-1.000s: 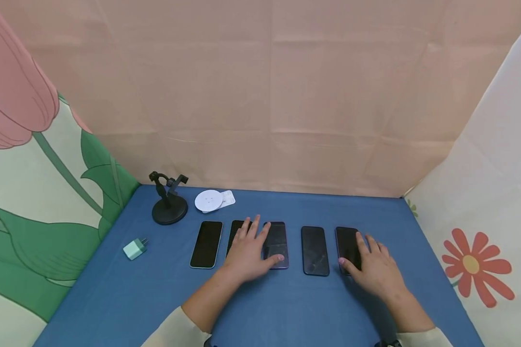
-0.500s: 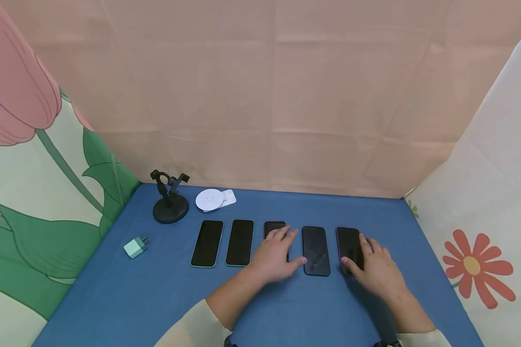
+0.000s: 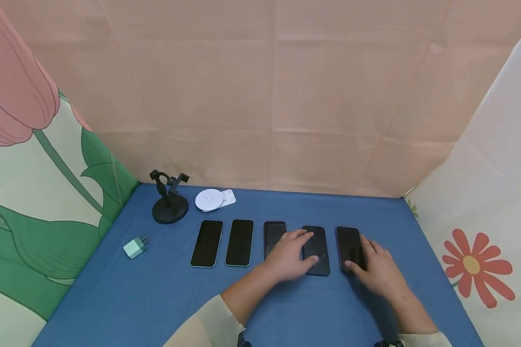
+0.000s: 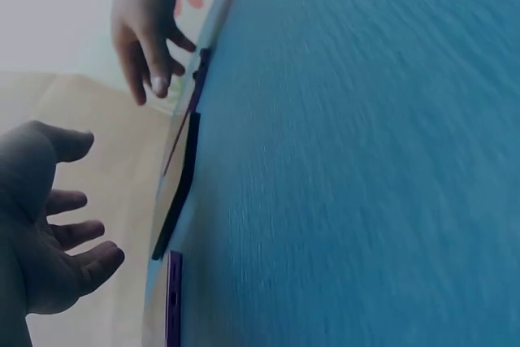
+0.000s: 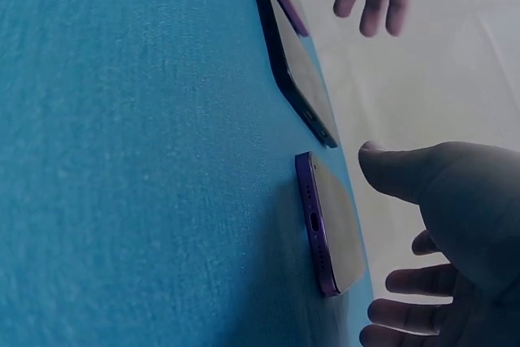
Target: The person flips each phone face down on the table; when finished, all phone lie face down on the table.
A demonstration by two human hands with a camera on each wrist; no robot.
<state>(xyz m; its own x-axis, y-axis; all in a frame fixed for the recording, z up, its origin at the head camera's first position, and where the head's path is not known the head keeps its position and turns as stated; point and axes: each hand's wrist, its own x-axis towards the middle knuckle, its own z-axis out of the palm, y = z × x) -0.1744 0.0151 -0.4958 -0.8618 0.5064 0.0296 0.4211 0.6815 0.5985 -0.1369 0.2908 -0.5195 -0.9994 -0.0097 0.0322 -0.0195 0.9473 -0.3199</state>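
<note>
Several dark phones lie flat in a row on the blue table. My left hand (image 3: 288, 258) hovers over the fourth phone from the left (image 3: 315, 253), fingers spread and relaxed; it partly covers the third phone (image 3: 273, 235). In the left wrist view, a gap shows between that hand (image 4: 49, 225) and the phones. Over the right edge of the rightmost phone (image 3: 349, 248) is my right hand (image 3: 382, 272), thumb and fingers apart. The right wrist view shows this phone (image 5: 335, 229) on the cloth, clear of the fingers. Neither hand holds anything.
Two more phones, the leftmost (image 3: 206, 244) and its neighbour (image 3: 239, 243), lie to the left. Behind them are a black stand with a round base (image 3: 169, 209) and a white disc (image 3: 209, 200) on a white card. A pale green plug adapter (image 3: 134, 247) sits far left.
My left hand has moved rightward along the row, from above the second and third phones to the fourth, uncovering the second. The right hand has shifted only slightly right. The phones stay put.
</note>
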